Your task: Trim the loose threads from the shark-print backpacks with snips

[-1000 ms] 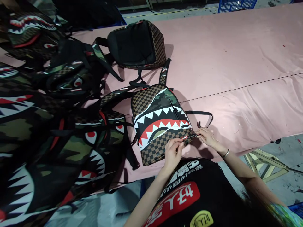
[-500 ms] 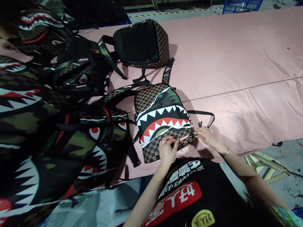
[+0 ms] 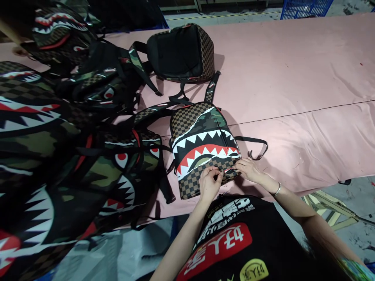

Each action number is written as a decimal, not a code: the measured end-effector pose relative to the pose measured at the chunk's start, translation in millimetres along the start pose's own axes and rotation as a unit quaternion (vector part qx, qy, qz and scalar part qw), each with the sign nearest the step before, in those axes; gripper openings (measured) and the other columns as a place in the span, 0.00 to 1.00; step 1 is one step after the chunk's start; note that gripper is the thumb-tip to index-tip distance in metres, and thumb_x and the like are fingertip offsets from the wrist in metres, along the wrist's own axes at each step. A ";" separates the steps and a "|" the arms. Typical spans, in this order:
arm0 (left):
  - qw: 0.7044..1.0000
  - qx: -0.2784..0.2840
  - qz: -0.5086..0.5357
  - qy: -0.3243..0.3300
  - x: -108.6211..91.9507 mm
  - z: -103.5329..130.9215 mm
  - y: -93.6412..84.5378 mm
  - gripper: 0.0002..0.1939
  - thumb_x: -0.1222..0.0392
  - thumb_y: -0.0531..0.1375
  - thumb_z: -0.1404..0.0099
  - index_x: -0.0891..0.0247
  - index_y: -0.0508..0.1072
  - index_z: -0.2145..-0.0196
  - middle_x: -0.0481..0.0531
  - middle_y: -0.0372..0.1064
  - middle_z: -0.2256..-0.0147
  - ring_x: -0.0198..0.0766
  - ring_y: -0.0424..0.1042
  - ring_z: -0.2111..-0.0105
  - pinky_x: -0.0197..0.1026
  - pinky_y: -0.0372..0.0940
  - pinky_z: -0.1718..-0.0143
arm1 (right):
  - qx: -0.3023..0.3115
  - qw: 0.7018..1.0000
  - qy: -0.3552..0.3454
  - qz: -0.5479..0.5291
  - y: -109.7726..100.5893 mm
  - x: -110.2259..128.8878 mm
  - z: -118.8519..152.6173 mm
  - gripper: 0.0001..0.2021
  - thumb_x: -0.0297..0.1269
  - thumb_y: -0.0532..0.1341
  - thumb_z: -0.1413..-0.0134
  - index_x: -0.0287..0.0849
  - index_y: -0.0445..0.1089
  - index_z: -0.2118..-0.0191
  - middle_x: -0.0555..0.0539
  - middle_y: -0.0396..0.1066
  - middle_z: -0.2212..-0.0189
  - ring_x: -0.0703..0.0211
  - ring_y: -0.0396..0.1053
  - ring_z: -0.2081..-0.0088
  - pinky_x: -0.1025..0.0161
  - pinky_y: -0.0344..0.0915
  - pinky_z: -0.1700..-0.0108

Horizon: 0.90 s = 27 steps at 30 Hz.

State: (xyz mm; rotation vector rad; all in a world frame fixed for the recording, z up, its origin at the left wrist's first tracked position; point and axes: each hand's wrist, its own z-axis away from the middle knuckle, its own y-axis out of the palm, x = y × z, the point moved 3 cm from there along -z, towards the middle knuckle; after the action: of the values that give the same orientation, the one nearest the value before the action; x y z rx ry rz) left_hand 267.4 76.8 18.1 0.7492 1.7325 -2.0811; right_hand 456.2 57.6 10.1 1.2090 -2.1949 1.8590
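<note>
A backpack point(image 3: 202, 132) with a shark-mouth print and brown checks lies front up on the pink table cover, its straps spread out beyond its top. At its lower edge, my left hand point(image 3: 210, 182) has thumb and fingers pinched near one end of a small red-and-white strip point(image 3: 229, 171). My right hand point(image 3: 247, 169), with a bracelet at the wrist, is closed at the strip's other end by the bag's lower right corner. What exactly the fingertips grip is too small to make out.
Several similar backpacks point(image 3: 123, 175) are heaped at the left. Another bag point(image 3: 178, 52) lies black side up beyond the first. A person's hand point(image 3: 20, 50) shows at the far left. A blue crate point(image 3: 306, 8) stands behind the pink-covered table point(image 3: 293, 70).
My right hand has moved slightly left along the strip, closer to my left hand. The whole view has shifted a little, and the backpack stays in place.
</note>
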 end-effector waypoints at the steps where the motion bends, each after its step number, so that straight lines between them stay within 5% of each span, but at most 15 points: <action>1: 1.000 0.000 0.001 -0.001 0.4 -0.3 0.3 0.09 0.55 0.54 0.41 0.61 0.71 0.74 0.53 0.67 0.60 0.43 0.65 0.56 0.46 0.59 0.53 | 0.003 1.000 -0.001 0.003 -1.1 1.6 -1.8 0.11 0.21 0.50 0.48 0.41 0.66 0.65 0.46 0.67 0.68 0.58 0.59 0.65 0.62 0.56 0.63; 11: 1.000 0.001 0.013 -0.008 4.7 -2.2 1.9 0.09 0.56 0.55 0.42 0.61 0.71 0.76 0.53 0.68 0.61 0.44 0.65 0.57 0.46 0.60 0.55 | 0.031 0.998 0.049 -0.014 -8.1 17.5 -4.6 0.09 0.22 0.51 0.47 0.39 0.66 0.66 0.46 0.66 0.69 0.58 0.59 0.66 0.62 0.56 0.62; 16: 0.999 0.007 0.030 -0.010 4.4 -2.8 -0.1 0.08 0.57 0.55 0.43 0.61 0.71 0.75 0.53 0.67 0.60 0.43 0.65 0.57 0.46 0.60 0.54 | -0.040 0.972 0.189 -0.134 1.6 20.5 14.2 0.09 0.28 0.50 0.43 0.40 0.66 0.62 0.44 0.67 0.65 0.56 0.62 0.62 0.60 0.58 0.60; 19: 0.999 0.011 0.045 -0.011 3.0 -4.2 -1.3 0.09 0.56 0.55 0.43 0.61 0.71 0.76 0.53 0.67 0.61 0.43 0.65 0.58 0.46 0.60 0.55 | -0.088 0.882 0.346 -0.309 15.1 21.7 33.3 0.07 0.38 0.55 0.45 0.41 0.65 0.63 0.47 0.66 0.67 0.58 0.63 0.65 0.62 0.59 0.63; 24: 0.997 0.018 0.068 -0.020 1.8 -7.4 -2.6 0.09 0.56 0.55 0.44 0.61 0.71 0.76 0.53 0.67 0.62 0.42 0.66 0.59 0.45 0.61 0.56 | -0.003 0.602 0.469 -0.646 40.9 43.6 45.5 0.18 0.50 0.65 0.59 0.37 0.67 0.74 0.52 0.63 0.77 0.66 0.58 0.75 0.67 0.55 0.71; 27: 0.997 0.024 0.074 -0.020 2.5 -8.4 -3.3 0.09 0.57 0.55 0.44 0.61 0.71 0.77 0.53 0.67 0.62 0.42 0.66 0.59 0.45 0.60 0.55 | 0.026 0.529 0.472 -0.705 43.3 55.6 39.4 0.20 0.51 0.67 0.62 0.36 0.69 0.72 0.50 0.65 0.75 0.66 0.59 0.76 0.67 0.54 0.73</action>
State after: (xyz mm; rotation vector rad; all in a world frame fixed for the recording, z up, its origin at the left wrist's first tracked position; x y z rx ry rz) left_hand 265.0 85.9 18.3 0.8169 1.5605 -2.0307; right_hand 410.8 -5.8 -10.7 0.9175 -0.1704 1.1129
